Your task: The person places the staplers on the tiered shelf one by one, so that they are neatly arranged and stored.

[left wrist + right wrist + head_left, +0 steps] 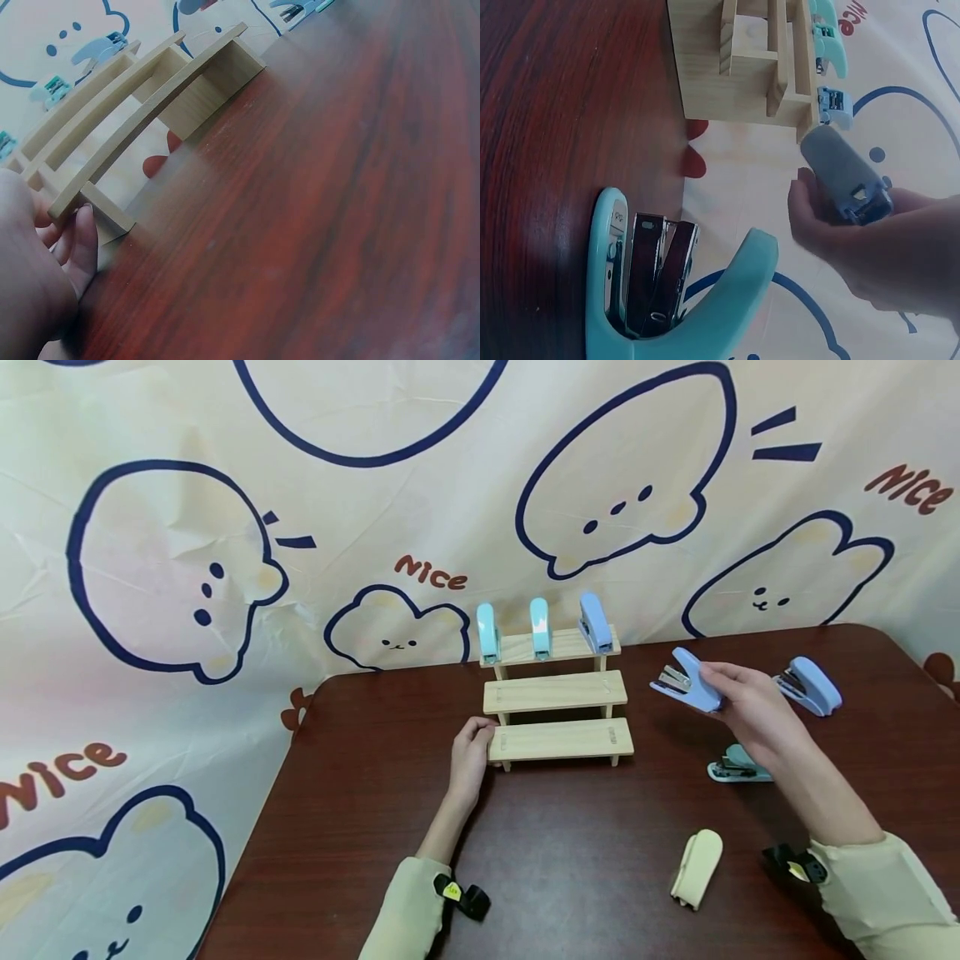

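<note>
A three-tier wooden stand (555, 693) is on the dark table, and my left hand (469, 760) grips the left end of its lowest board; the left wrist view shows fingers curled at the board's end. On the top tier stand a teal stapler (487, 633), another teal stapler (540, 628) and a blue stapler (595, 622). To the right of the stand, my right hand (761, 714) holds a light blue stapler (693, 681) above the table, its arms spread apart. Under the right hand lies a teal stapler (705, 322), also spread in the right wrist view.
Behind the right hand is another blue stapler (813, 687) on the table (360, 827). A cream stapler (697, 868) lies nearer the front. A cartoon-printed cloth (390, 518) hangs along the table's back and left edges.
</note>
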The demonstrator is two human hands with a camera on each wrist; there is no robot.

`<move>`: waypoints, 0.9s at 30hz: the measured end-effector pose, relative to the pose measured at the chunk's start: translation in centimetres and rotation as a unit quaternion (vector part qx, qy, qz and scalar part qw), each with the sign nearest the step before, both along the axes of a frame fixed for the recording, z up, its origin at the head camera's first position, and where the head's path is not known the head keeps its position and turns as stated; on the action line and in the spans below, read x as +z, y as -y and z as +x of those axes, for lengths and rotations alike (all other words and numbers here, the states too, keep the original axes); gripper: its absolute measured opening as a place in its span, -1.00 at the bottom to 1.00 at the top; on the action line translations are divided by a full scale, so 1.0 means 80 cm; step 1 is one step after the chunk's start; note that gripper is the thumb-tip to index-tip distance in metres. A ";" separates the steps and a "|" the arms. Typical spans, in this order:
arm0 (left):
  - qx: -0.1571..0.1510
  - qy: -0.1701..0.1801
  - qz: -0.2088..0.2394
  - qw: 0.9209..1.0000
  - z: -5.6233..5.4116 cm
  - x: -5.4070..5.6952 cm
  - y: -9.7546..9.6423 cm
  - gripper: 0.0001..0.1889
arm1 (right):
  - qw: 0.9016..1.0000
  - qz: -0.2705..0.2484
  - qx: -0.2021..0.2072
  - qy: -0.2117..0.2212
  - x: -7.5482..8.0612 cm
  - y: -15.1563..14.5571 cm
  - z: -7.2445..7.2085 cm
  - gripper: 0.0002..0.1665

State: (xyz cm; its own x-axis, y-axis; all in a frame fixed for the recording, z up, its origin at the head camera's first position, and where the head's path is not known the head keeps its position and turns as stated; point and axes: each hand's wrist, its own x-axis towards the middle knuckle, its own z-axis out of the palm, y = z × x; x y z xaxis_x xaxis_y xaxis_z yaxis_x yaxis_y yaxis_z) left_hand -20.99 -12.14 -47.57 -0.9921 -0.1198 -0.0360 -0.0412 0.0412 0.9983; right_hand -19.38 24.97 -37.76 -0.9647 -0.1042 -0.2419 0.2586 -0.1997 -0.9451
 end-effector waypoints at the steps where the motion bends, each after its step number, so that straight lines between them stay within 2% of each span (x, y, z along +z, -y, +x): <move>1: 0.000 -0.002 0.002 1.000 0.000 -0.001 0.000 -0.76 | 1.000 0.021 -0.003 0.000 0.000 0.000 0.000 -0.37; 4: 0.000 -0.009 0.004 1.000 0.000 -0.003 -0.001 -0.77 | 0.998 0.056 -0.012 -0.013 -0.001 0.002 0.002 -0.36; 9: 0.004 -0.015 0.002 1.000 0.001 -0.002 -0.001 -0.77 | 0.998 0.043 -0.044 -0.023 0.002 0.008 0.004 -0.74; 11: 0.006 -0.014 0.003 1.000 0.001 -0.002 -0.002 -0.77 | 0.997 0.040 -0.054 -0.031 0.004 0.013 0.003 -0.77; 18: 0.005 -0.011 -0.003 1.000 0.002 -0.002 -0.003 -0.76 | 0.996 0.044 -0.058 -0.060 0.011 0.036 -0.004 -0.50; 23: 0.008 -0.010 -0.018 1.000 0.000 -0.001 -0.003 -0.76 | 0.995 0.068 -0.046 -0.052 0.012 0.048 -0.009 -0.25; 27: 0.008 -0.009 -0.017 1.000 0.002 0.001 -0.002 -0.76 | 0.995 0.078 -0.039 -0.042 0.014 0.055 -0.013 -0.20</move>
